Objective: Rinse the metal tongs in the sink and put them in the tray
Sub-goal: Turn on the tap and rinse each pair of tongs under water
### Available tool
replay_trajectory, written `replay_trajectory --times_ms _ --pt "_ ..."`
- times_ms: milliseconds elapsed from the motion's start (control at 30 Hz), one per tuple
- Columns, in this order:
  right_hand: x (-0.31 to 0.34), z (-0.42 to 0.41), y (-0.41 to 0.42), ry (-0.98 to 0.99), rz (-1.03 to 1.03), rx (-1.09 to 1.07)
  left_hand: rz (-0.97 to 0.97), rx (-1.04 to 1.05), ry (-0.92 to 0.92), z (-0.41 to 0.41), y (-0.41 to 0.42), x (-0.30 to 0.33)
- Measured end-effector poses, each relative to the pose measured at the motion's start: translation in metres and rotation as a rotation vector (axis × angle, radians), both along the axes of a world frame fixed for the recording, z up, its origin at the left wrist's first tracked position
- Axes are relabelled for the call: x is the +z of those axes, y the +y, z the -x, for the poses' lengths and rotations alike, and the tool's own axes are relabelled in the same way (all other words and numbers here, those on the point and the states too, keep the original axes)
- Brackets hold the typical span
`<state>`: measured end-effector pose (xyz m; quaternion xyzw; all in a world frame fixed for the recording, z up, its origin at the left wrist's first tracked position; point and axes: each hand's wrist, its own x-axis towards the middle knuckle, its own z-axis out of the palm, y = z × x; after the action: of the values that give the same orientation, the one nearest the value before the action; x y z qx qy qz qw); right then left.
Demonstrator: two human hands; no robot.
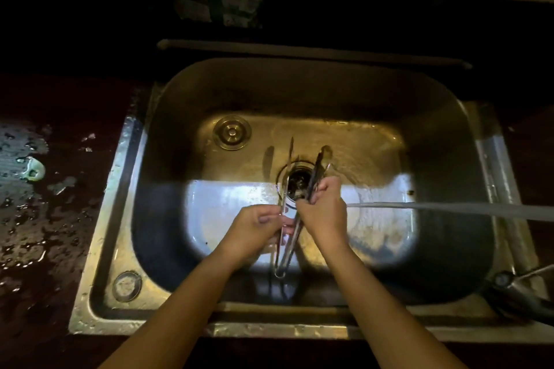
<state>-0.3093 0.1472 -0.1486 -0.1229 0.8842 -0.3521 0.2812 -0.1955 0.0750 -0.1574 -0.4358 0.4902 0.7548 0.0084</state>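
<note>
The metal tongs (288,159) are held over the middle of the steel sink (467,159), hinge end toward me and the two arms spread apart above the open drain (298,178). My left hand (257,228) pinches the left arm of the tongs. My right hand (325,207) is closed around the right arm. A thin stream of water (449,207) comes in from the right and meets my right hand. No tray is in view.
A round drain stopper (231,132) lies on the sink floor at the back left. The tap (515,293) sits at the near right corner of the sink. The dark counter on the left is wet, with a pale object (34,169) on it.
</note>
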Motion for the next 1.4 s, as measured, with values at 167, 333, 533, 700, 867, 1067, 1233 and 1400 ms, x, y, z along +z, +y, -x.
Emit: replay_trajectory --times_ms 167,333,533,700,867,1067,1233,1400 --pt "0.038 0.013 0.037 -0.019 0.101 -0.179 -0.153 0.049 0.135 0.015 0.024 0.026" --pt "0.058 0.025 0.06 -0.156 0.165 -0.28 -0.048 -0.044 0.146 0.031 0.044 0.043" --pt "0.065 0.042 0.074 -0.283 0.202 -0.442 0.08 -0.137 0.134 0.048 0.067 0.055" --pt "0.066 0.05 0.084 -0.372 0.211 -0.416 -0.052 -0.131 0.15 0.063 0.073 0.064" --pt "0.062 0.042 0.094 -0.473 0.287 -0.376 -0.031 -0.084 0.112 0.066 0.071 0.073" --pt "0.059 0.025 0.117 0.285 0.056 0.156 -0.032 -0.08 0.073 0.062 0.061 0.086" --pt "0.053 0.033 0.121 0.469 0.075 0.585 -0.032 -0.115 0.082 0.06 0.056 0.093" --pt "0.042 0.086 0.102 0.547 -0.212 0.498 -0.064 -0.165 0.126 0.057 0.059 0.092"
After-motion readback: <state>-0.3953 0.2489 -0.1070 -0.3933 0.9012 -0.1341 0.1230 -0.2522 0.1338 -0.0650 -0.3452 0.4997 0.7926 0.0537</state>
